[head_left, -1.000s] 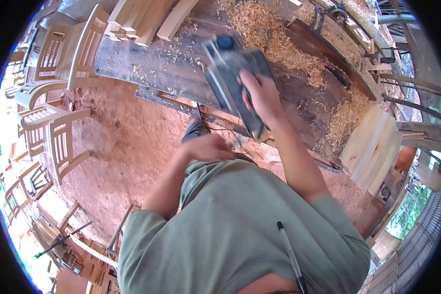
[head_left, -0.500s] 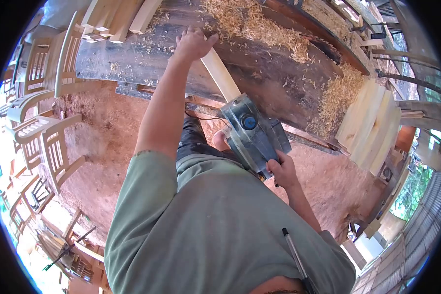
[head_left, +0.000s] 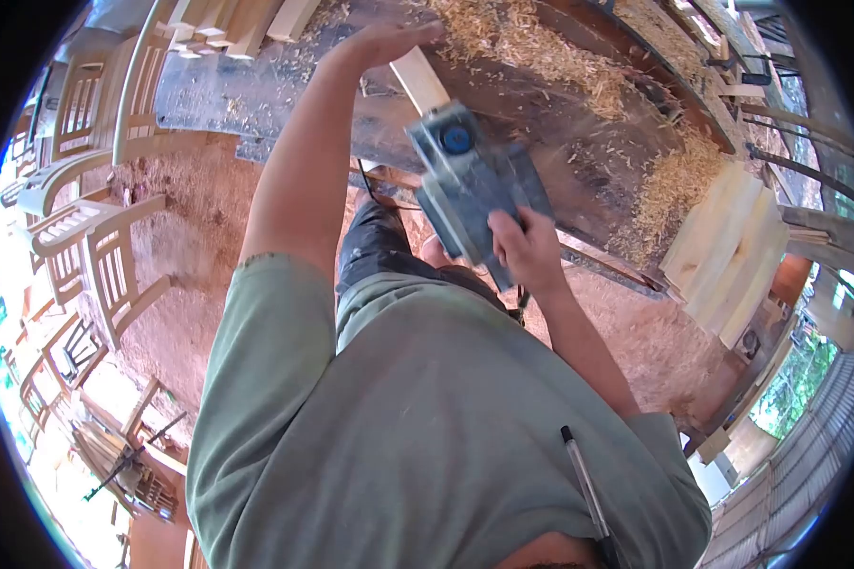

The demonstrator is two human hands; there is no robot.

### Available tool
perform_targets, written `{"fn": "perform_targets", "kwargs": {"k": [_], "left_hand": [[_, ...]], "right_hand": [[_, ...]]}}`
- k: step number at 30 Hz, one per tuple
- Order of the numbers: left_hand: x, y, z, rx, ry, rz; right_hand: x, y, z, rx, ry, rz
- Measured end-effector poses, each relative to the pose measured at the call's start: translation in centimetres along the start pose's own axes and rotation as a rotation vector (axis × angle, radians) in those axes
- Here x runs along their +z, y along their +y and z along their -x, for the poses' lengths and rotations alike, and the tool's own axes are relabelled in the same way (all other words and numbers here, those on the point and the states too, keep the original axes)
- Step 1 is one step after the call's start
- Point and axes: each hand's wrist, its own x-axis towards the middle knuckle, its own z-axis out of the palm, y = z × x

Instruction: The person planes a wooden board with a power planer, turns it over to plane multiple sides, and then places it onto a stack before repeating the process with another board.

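Observation:
A pale wooden strip (head_left: 419, 82) lies across the dark workbench. My left hand (head_left: 385, 44) is at the strip's far end, closed over it, with its fingers partly hidden and blurred. On the strip's nearer part sits a grey-blue electric hand planer (head_left: 474, 175) with a round blue-centred knob, which covers the wood beneath it. My right hand (head_left: 529, 248) grips the planer's rear handle. A dark cord (head_left: 365, 180) shows beside the bench edge.
Wood shavings (head_left: 550, 57) are heaped along the far side of the workbench (head_left: 199, 100). Sawn wooden pieces (head_left: 247, 24) are stacked at the back left, and pale boards (head_left: 731, 251) at the right. Wooden chairs (head_left: 114, 256) stand on the left over the reddish floor.
The planer has moved away from my body along the strip, with my right hand on it. Less of the strip shows between the planer and my left hand.

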Motion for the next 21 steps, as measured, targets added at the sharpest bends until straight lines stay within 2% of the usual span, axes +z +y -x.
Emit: {"fn": "perform_targets", "kwargs": {"k": [1, 3, 4, 5, 7, 8, 9, 11, 12, 14, 15, 16, 17, 18, 20, 21], "left_hand": [[-0.7, 0.1, 0.0, -0.011, 0.001, 0.002], [-2.1, 0.3, -0.2, 0.029, -0.167, 0.015], [-0.6, -1.7, -2.2, 0.083, -0.108, 0.187], [0.3, -3.2, -3.5, 0.087, -0.107, 0.189], [0.8, -4.2, -3.9, 0.366, -0.233, 0.719], [0.2, -4.6, -3.0, 0.268, -0.264, 0.694], [-0.1, -5.3, -1.9, 0.275, -0.256, 0.695], [-0.1, -6.9, -0.2, 0.243, 0.237, 0.583], [0.6, -7.3, 1.1, 0.244, 0.242, 0.582], [2.9, -8.0, 4.4, 0.187, 0.934, 0.403], [4.0, -6.3, 8.0, 0.124, 1.069, 0.315], [6.0, -6.0, 10.4, 0.149, 1.181, 0.067], [7.4, -4.0, 13.5, 0.266, 1.078, 0.187], [9.3, -2.5, 16.3, 0.535, 0.994, 0.086], [13.7, 1.5, 21.3, 0.722, 0.487, 0.267], [15.8, 3.2, 21.9, 0.966, 0.290, 0.439]], "right_hand": [[0.7, -1.2, -1.2, -0.004, 0.014, -0.008], [2.0, -3.7, -3.7, -0.013, 0.029, -0.017], [2.5, -4.9, -4.8, -0.011, 0.032, -0.019], [3.0, -6.0, -6.1, -0.042, 0.036, -0.011], [3.7, -7.5, -8.3, -0.070, 0.043, 0.004], [3.9, -8.2, -9.4, -0.083, 0.026, -0.010], [4.2, -8.8, -10.3, -0.099, 0.007, -0.023], [4.7, -9.6, -11.8, -0.135, 0.032, -0.012], [5.0, -9.7, -12.3, -0.155, 0.057, -0.012], [5.3, -10.3, -12.6, -0.136, 0.052, -0.002], [5.4, -10.6, -12.8, -0.119, 0.047, 0.008], [5.6, -10.7, -13.0, -0.121, 0.044, 0.010], [5.8, -10.9, -13.3, -0.127, 0.063, 0.009], [5.9, -10.9, -13.5, -0.130, 0.084, 0.006], [5.9, -10.9, -14.2, -0.145, 0.070, 0.006], [6.0, -11.0, -14.5, -0.162, 0.057, 0.003]]}}
